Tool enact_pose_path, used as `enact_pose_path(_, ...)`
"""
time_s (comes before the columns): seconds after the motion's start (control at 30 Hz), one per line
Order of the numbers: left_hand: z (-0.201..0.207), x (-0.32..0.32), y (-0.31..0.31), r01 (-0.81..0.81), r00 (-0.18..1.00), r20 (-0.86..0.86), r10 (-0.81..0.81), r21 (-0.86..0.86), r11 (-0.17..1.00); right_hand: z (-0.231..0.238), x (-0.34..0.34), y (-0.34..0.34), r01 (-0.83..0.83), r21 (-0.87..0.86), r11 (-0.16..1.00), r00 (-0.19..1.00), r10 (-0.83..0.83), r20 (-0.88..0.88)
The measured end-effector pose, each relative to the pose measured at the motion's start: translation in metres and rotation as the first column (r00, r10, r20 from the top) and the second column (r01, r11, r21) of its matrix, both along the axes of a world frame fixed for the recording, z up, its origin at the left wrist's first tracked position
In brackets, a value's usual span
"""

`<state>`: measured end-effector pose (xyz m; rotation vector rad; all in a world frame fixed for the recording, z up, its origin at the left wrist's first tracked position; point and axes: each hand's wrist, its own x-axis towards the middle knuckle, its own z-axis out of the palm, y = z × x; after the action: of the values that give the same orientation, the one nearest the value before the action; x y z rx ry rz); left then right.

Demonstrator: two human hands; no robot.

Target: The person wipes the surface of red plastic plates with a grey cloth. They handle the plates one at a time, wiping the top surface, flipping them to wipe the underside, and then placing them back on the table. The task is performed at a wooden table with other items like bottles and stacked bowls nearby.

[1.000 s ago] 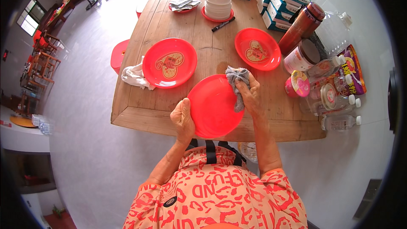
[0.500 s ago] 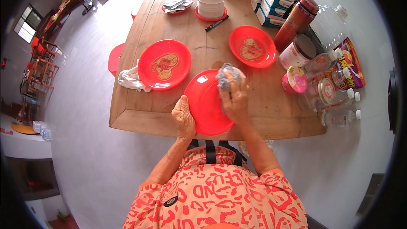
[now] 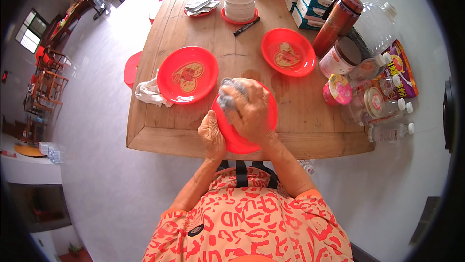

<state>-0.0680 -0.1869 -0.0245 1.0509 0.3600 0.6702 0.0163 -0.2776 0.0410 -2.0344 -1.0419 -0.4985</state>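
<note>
My left hand grips the left rim of a red plate, which shows its plain underside above the table's near edge. Pressed against the plate's upper left part is a grey cloth, closed in the fingers of my right hand. That hand and the cloth cover much of the plate. To the left lies a second red plate with a gold printed pattern, partly over a white cloth. A third red plate with a similar pattern rests to the right.
On the wooden table, a stack of white bowls and a black marker are farther back. A copper-coloured flask, a lidded tub, a pink cup and several clear bottles crowd the right. Tissue packs are stacked behind.
My right hand has moved the grey cloth leftward across the plate, from its upper right rim to its upper left part. The left hand keeps its hold.
</note>
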Motion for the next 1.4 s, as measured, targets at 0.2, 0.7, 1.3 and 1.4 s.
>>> enact_pose_path(0.2, -0.003, 0.005, -0.001, -0.023, 0.998, -0.051, 0.022, -0.017, 1.000, -0.029, 0.037, -0.028, 0.128, 0.077, 0.989, 0.937, -0.095, -0.337)
enact_pose_path(0.7, 0.011, 0.014, 0.011, 0.212, 0.970, -0.032, -0.240, -0.363, 0.907, -0.061, -0.009, -0.062, 0.328, 0.129, 0.936, 0.856, -0.237, -0.460)
enact_pose_path(1.3, 0.005, 0.012, 0.005, 0.150, 0.978, -0.070, -0.198, -0.431, 0.890, -0.038, -0.078, -0.052, -0.020, -0.135, 0.991, 0.983, 0.044, 0.176)
enact_pose_path(1.4, 0.032, 0.012, -0.002, 0.135, 0.982, -0.059, -0.180, -0.452, 0.882, -0.042, -0.078, -0.067, -0.045, -0.093, 0.995, 0.994, 0.054, 0.096)
